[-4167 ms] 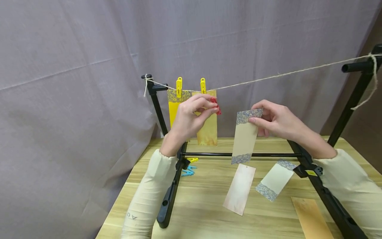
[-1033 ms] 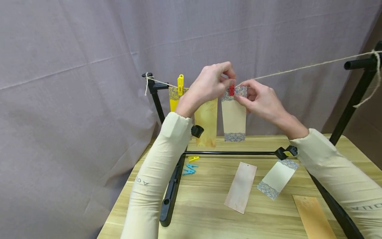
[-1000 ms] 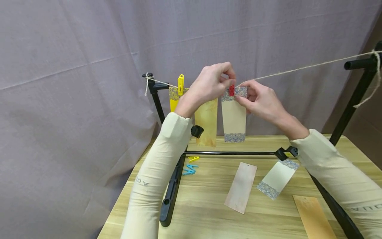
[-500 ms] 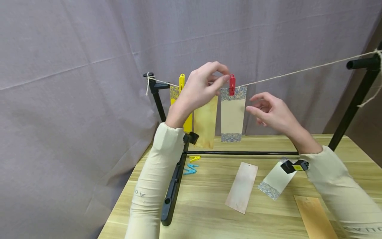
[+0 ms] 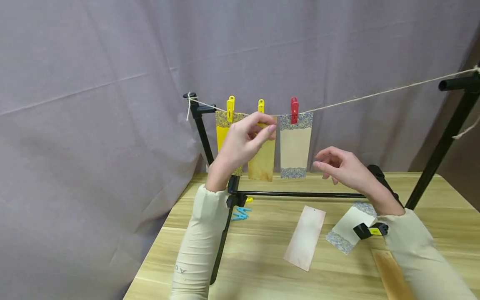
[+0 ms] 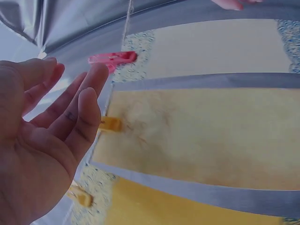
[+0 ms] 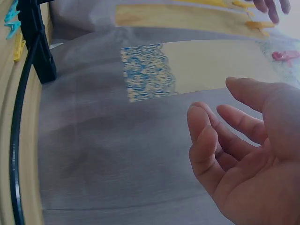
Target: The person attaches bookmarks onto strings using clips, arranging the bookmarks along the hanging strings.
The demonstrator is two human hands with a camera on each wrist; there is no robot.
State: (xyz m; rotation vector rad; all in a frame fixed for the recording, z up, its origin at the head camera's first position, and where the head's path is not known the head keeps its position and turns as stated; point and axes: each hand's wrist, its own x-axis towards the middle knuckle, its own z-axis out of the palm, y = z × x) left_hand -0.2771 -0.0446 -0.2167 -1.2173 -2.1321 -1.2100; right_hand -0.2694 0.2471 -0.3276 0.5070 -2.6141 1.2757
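From afar, I'd move the empty, loosely curved left hand [image 5: 243, 142] and right hand [image 5: 346, 170] without brushing the blue-bordered card [image 5: 295, 146], which hangs between them, clipped to the twine [image 5: 356, 99] by a red clothespin [image 5: 294, 110].

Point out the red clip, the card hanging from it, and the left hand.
Red clip [image 5: 294, 111]: head view, on its body.
Card [image 5: 295, 148]: head view, on its plain middle.
Left hand [image 5: 240, 143]: head view, mid-hand.
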